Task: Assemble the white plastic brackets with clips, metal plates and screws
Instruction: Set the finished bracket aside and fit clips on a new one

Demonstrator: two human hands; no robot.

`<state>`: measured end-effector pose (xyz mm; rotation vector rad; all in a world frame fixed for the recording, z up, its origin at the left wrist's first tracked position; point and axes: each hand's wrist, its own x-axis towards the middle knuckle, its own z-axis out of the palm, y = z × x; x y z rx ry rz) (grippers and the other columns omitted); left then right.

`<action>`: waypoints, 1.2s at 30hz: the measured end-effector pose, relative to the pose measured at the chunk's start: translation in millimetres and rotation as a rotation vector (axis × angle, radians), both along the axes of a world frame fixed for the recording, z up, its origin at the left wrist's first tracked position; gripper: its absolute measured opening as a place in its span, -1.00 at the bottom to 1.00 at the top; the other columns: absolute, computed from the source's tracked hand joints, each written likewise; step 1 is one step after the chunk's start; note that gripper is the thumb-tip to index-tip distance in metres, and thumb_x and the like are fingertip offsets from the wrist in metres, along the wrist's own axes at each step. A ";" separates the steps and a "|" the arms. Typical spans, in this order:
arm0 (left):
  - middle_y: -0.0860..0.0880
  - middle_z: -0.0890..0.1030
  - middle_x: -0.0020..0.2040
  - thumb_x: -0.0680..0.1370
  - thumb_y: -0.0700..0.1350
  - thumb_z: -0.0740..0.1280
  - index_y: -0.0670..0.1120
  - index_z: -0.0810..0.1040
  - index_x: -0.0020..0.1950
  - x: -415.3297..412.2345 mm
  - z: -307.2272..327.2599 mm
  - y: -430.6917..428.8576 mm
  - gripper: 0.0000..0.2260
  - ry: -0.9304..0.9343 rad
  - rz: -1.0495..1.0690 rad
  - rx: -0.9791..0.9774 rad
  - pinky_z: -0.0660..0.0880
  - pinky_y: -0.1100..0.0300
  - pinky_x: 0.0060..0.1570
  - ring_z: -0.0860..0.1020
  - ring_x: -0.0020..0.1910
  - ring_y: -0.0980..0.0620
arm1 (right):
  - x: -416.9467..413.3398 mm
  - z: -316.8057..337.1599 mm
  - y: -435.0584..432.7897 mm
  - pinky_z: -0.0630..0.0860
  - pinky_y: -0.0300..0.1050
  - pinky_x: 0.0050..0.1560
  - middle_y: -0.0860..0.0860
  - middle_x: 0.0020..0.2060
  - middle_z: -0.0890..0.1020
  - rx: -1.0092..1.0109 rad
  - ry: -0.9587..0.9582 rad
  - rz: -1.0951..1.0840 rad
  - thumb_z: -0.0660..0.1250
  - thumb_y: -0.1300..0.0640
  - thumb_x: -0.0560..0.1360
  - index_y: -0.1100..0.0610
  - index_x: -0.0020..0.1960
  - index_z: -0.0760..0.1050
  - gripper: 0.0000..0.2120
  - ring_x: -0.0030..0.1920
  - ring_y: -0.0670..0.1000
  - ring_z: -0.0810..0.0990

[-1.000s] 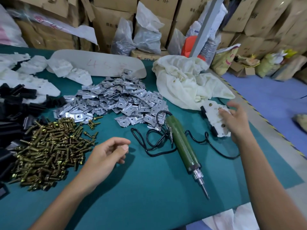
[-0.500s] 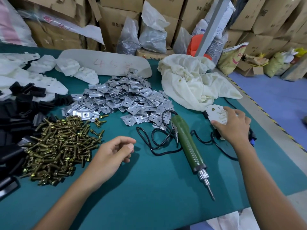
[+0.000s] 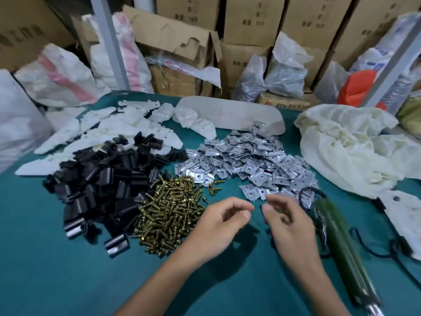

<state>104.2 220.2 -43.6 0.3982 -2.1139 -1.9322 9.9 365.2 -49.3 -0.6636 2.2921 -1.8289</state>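
Left hand [image 3: 218, 226] and right hand [image 3: 291, 229] hover side by side low over the tabletop [image 3: 68, 281], fingers loosely curled, half open, apparently holding nothing, though blur could hide a small part. Metal plates [image 3: 250, 160] lie just beyond both sets of fingers, the closest almost at the right fingers. Screws [image 3: 168, 215] sit just left of the left fingers, black clips [image 3: 102, 185] further left and white brackets [image 3: 109, 133] well beyond, so the left hand is nearer those; the green screwdriver [image 3: 337, 242] is just right of the right fingers, long axis toward the person.
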 end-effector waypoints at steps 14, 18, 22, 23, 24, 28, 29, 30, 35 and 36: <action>0.09 0.56 0.28 0.63 0.01 0.29 0.05 0.52 0.31 -69.4 55.5 -215.3 -0.74 -0.317 0.318 -0.770 0.43 0.08 0.22 0.50 0.29 0.01 | 1.7 -34.2 -28.6 0.66 0.02 -0.20 -0.04 -0.35 0.64 0.131 -0.142 0.154 0.44 0.16 0.56 -0.25 -0.01 0.60 -0.73 -0.39 -0.11 0.55; -0.04 0.27 0.58 0.56 0.21 0.28 0.04 0.26 0.56 -90.4 39.7 -259.8 -0.39 -0.728 0.280 -1.080 0.28 -0.09 0.42 0.28 0.51 -0.14 | 1.2 -33.5 -30.7 0.67 0.07 -0.10 -0.02 -0.29 0.70 0.158 -0.156 0.140 0.48 0.10 0.51 -0.27 -0.07 0.62 -0.76 -0.36 -0.01 0.59; -0.05 0.17 0.62 0.43 0.33 0.40 0.10 0.12 0.62 -95.0 33.1 -286.0 -0.15 -0.897 0.162 -1.004 0.19 -0.08 0.47 0.22 0.55 -0.16 | 1.5 -28.2 -30.5 0.66 0.12 -0.09 0.02 -0.22 0.71 0.176 -0.155 0.135 0.49 0.04 0.50 -0.27 -0.12 0.62 -0.81 -0.23 0.14 0.65; -0.05 0.22 0.60 0.41 0.31 0.43 0.12 0.12 0.61 -95.2 32.7 -289.8 -0.13 -0.916 0.154 -0.977 0.21 -0.06 0.45 0.25 0.52 -0.17 | 1.7 -27.5 -30.2 0.66 0.13 -0.09 0.02 -0.24 0.70 0.178 -0.152 0.132 0.49 0.03 0.50 -0.26 -0.12 0.63 -0.83 -0.25 0.13 0.65; -0.06 0.26 0.58 0.40 0.29 0.45 0.14 0.12 0.61 -95.1 32.0 -292.2 -0.12 -0.938 0.153 -0.976 0.21 -0.05 0.42 0.28 0.50 -0.19 | 1.7 -26.6 -29.8 0.65 0.13 -0.08 0.02 -0.25 0.70 0.180 -0.152 0.131 0.49 0.03 0.50 -0.24 -0.12 0.63 -0.85 -0.27 0.11 0.63; -0.03 0.37 0.52 0.38 0.28 0.47 0.14 0.19 0.58 -95.7 29.0 -295.4 -0.15 -0.937 0.186 -1.031 0.21 -0.08 0.37 0.31 0.46 -0.20 | 1.1 -26.3 -29.3 0.66 0.10 -0.08 0.04 -0.25 0.69 0.190 -0.155 0.133 0.47 -0.01 0.49 -0.20 -0.09 0.65 -0.92 -0.34 0.00 0.58; -0.02 0.40 0.50 0.38 0.28 0.47 0.14 0.22 0.57 -95.7 28.5 -295.7 -0.18 -0.919 0.195 -1.043 0.22 -0.07 0.35 0.32 0.46 -0.19 | 0.8 -26.6 -29.6 0.66 0.09 -0.08 0.03 -0.25 0.69 0.190 -0.157 0.133 0.46 -0.02 0.48 -0.19 -0.07 0.65 -0.93 -0.35 -0.06 0.55; -0.02 0.42 0.48 0.38 0.27 0.48 0.14 0.25 0.55 -95.6 28.7 -296.0 -0.20 -0.903 0.200 -1.055 0.23 -0.05 0.32 0.32 0.45 -0.18 | 0.8 -25.8 -30.0 0.66 0.08 -0.08 0.02 -0.26 0.69 0.193 -0.161 0.134 0.46 -0.04 0.46 -0.19 -0.07 0.65 -0.94 -0.35 -0.11 0.54; -0.10 0.39 0.46 0.38 0.20 0.52 0.10 0.21 0.58 -100.7 31.3 -300.0 -0.15 -0.893 0.205 -1.074 0.27 -0.03 0.30 0.24 0.46 -0.22 | -1.2 -25.9 -32.1 0.66 0.06 -0.07 0.03 -0.25 0.70 0.192 -0.182 0.117 0.34 -0.29 0.30 -0.20 -0.05 0.65 -0.69 -0.34 -0.10 0.54; -0.11 0.37 0.48 0.38 0.20 0.52 0.09 0.17 0.60 -101.5 30.3 -300.9 -0.12 -0.899 0.200 -1.067 0.26 -0.04 0.32 0.21 0.47 -0.23 | -1.3 -26.3 -32.5 0.66 0.06 -0.07 0.03 -0.25 0.70 0.191 -0.181 0.112 0.33 -0.29 0.29 -0.21 -0.05 0.65 -0.68 -0.34 -0.10 0.54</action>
